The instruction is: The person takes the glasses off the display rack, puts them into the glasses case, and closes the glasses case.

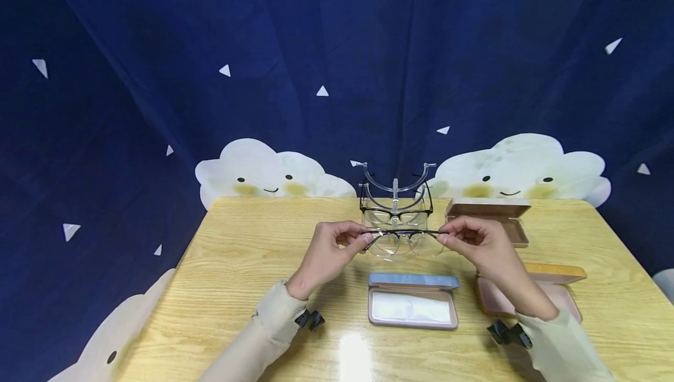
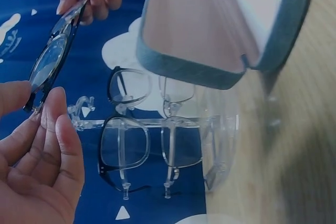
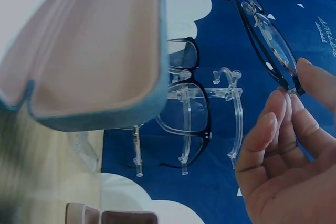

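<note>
In the head view, both hands hold a pair of eyeglasses (image 1: pixel 401 231) with a dark upper rim and clear lenses, level in front of a clear plastic display stand (image 1: pixel 395 186). My left hand (image 1: pixel 334 248) pinches its left end between thumb and fingers. At the other end, my right hand (image 1: pixel 481 246) pinches the frame likewise. Black-framed eyeglasses (image 1: pixel 396 213) rest on the stand just behind the held pair. Below them on the stand, a thin-rimmed pair (image 2: pixel 182 165) appears in the left wrist view. Whether the held pair's temples are folded, I cannot tell.
Nearest the hands lies an open blue glasses case (image 1: pixel 413 280) containing a white cloth (image 1: pixel 411 308). An open orange case (image 1: pixel 558 272) sits under the right forearm, with an open brown case (image 1: pixel 489 207) farther back. A dark blue curtain (image 1: pixel 316 37) hangs behind the wooden table (image 1: pixel 253 241).
</note>
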`<state>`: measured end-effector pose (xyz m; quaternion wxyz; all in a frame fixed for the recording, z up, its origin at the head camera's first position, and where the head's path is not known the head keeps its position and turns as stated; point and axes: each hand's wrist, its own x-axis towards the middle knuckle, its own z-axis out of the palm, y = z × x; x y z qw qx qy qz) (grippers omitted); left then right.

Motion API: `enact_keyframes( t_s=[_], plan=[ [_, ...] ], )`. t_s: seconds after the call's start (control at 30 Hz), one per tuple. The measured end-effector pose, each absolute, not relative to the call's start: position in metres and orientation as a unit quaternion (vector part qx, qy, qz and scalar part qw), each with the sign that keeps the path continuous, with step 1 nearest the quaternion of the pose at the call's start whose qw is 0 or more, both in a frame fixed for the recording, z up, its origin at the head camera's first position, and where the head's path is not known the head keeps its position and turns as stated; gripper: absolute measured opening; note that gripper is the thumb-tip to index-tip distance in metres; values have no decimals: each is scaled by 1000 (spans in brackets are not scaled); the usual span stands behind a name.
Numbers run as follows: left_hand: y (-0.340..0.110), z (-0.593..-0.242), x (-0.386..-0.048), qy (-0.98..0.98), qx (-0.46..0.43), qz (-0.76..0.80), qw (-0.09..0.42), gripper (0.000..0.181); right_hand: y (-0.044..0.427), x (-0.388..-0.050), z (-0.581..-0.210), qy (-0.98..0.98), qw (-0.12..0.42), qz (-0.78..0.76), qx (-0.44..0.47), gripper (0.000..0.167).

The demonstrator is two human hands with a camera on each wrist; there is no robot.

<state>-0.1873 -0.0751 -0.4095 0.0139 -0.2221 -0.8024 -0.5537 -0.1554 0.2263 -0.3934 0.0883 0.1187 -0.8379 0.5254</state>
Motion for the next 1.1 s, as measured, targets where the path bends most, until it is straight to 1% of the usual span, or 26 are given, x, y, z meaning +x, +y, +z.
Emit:
enact_keyframes(
  t_s=[0.37,0.6,0.8,0.87,0.97,1.1],
  plan=[
    [-79,-420,-176,-822,-230,-520,-28,12,231,-144,-407,-834,40,535,125,12],
    [-82,-424,-173,-827,-244,-503,-52,12,232,-140,-414,-835,27,531,139,8],
    [-83,-430,-171,-829,-255,-491,-85,14,235,-135,-421,-840,26,520,155,5],
    [-84,-432,-169,-826,-257,-491,-100,16,236,-134,-422,-841,10,520,149,6],
    [-84,-435,-167,-823,-259,-490,-123,17,238,-132,-422,-841,-36,522,135,12],
    [-84,-440,-164,-823,-262,-485,-139,18,241,-129,-423,-838,-84,522,134,17]
  ],
)
